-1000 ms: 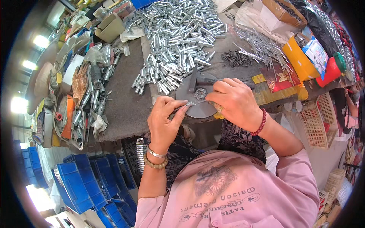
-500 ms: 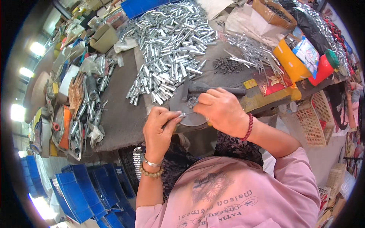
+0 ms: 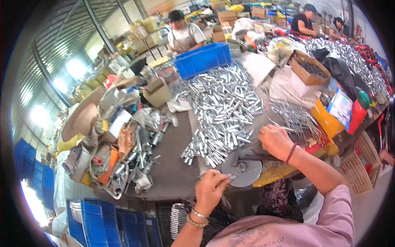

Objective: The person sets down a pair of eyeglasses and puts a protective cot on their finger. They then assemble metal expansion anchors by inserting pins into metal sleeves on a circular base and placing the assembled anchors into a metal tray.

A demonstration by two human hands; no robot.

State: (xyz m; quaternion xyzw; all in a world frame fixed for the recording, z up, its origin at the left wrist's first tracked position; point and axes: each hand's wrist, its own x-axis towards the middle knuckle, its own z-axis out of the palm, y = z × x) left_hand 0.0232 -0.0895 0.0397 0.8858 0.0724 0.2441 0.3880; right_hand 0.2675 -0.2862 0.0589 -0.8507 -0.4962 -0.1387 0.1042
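My left hand [image 3: 210,188] is closed, its thumb and finger pinching a small silvery metal piece [image 3: 232,177] at the left edge of a round grey metal plate [image 3: 252,175]. On that plate sits a small cluster of metal bits [image 3: 241,166], with the dark handle of a hammer [image 3: 259,157] lying behind it. Farther right, my right hand [image 3: 276,142] reaches down to the bench with bent fingers, just left of a bundle of thin metal rods [image 3: 290,114]. The hand hides its own fingertips and whatever lies beneath them.
Behind the plate spreads a large heap of short silvery metal tubes [image 3: 222,111], with a blue bin [image 3: 203,60] beyond. Tools and sockets [image 3: 140,150] crowd the left. A yellow bag [image 3: 327,119] and a red bottle [image 3: 358,113] stand right. A co-worker [image 3: 184,35] is across the bench.
The view has tilted up and shifted left, showing co-workers. My right hand has left the plate and moved out toward the rods. My left hand still pinches the piece by the plate.
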